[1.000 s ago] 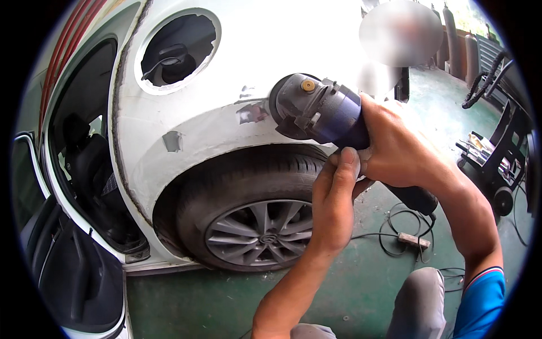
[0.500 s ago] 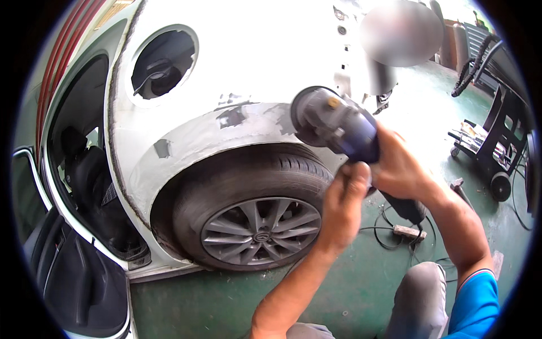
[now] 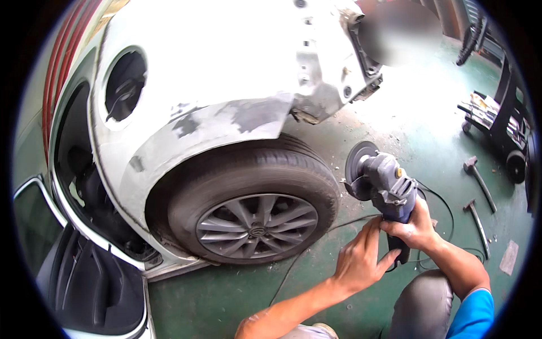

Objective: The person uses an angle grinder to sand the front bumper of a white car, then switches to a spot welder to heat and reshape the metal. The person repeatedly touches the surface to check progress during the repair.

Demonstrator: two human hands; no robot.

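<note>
An angle grinder (image 3: 394, 189) with a round disc (image 3: 359, 161) is held above the floor, to the right of the car's wheel (image 3: 257, 230). My right hand (image 3: 416, 227) is closed around its dark body. Against the grinder's left side lies my left hand (image 3: 361, 261), its fingers along the body and its thumb at the rear part. The disc stands apart from the car. Over the tyre (image 3: 189, 200), the white body panel (image 3: 209, 127) carries grey sanded patches around the wheel arch.
Two hammers, one longer (image 3: 480, 183) and one slimmer (image 3: 477, 229), lie on the green floor (image 3: 214, 299) at right. Behind them stands a black wheeled cart (image 3: 505, 121). A cable (image 3: 305, 248) runs near the wheel. An open car door (image 3: 93, 282) is at left; a blurred person's shape shows at the top.
The grinder has come away from the wheel arch, down and to the right. My left hand has shifted toward the grinder's rear. The view has moved, showing more of the car's end and both hammers.
</note>
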